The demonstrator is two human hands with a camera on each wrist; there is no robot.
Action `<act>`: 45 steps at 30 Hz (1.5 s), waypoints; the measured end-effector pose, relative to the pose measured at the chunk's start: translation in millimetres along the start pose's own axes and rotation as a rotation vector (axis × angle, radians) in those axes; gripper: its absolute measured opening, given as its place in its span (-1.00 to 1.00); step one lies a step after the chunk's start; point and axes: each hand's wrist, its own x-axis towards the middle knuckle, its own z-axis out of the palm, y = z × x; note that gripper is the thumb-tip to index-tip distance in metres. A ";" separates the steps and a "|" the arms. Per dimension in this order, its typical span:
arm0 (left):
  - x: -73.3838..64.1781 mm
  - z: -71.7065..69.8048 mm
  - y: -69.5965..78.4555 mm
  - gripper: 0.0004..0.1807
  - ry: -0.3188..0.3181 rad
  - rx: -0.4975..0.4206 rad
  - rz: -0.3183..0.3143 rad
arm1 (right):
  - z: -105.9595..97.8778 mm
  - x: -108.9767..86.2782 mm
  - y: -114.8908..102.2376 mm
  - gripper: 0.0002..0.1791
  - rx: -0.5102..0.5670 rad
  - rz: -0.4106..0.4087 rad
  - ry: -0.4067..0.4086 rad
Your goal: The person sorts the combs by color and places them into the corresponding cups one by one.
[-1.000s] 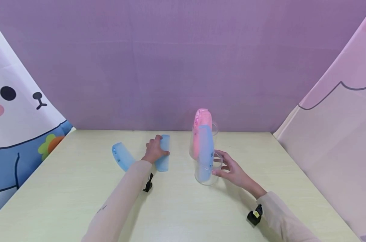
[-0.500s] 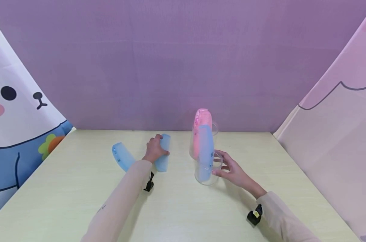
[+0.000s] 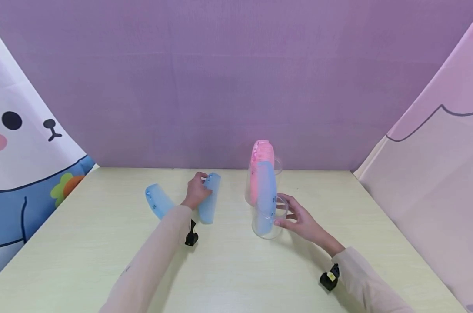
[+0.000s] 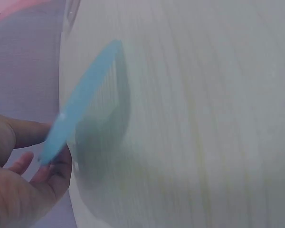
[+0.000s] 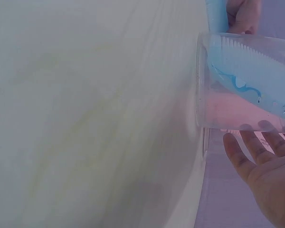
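Note:
My left hand (image 3: 197, 190) pinches a light blue comb (image 3: 210, 202) near its far end, thumb on one side and fingers on the other. In the left wrist view this comb (image 4: 83, 99) is tilted on edge and casts a shadow on the table. My right hand (image 3: 299, 221) holds the side of a clear plastic cup (image 3: 267, 232), its thumb in front and fingers behind. Inside that cup a blue comb (image 3: 265, 187) stands upright with its top above the rim. In the right wrist view the fingertips (image 5: 247, 128) lie against the cup wall.
Another blue comb (image 3: 158, 200) lies flat at the left, partly behind the left sleeve. Behind the near cup stands a second clear cup (image 3: 247, 191) with a pink comb (image 3: 261, 150) in it. A purple backdrop (image 3: 221, 87) rises at the table's (image 3: 236, 269) far edge.
My left hand has gone from lying over the comb to pinching its left side, and the comb has tilted slightly. The right hand and both cups have stayed in place.

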 end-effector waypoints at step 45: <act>-16.8 -25.6 60.8 -0.44 0.088 -0.342 0.293 | -0.2 -0.3 -1.3 -0.25 0.010 0.017 -0.002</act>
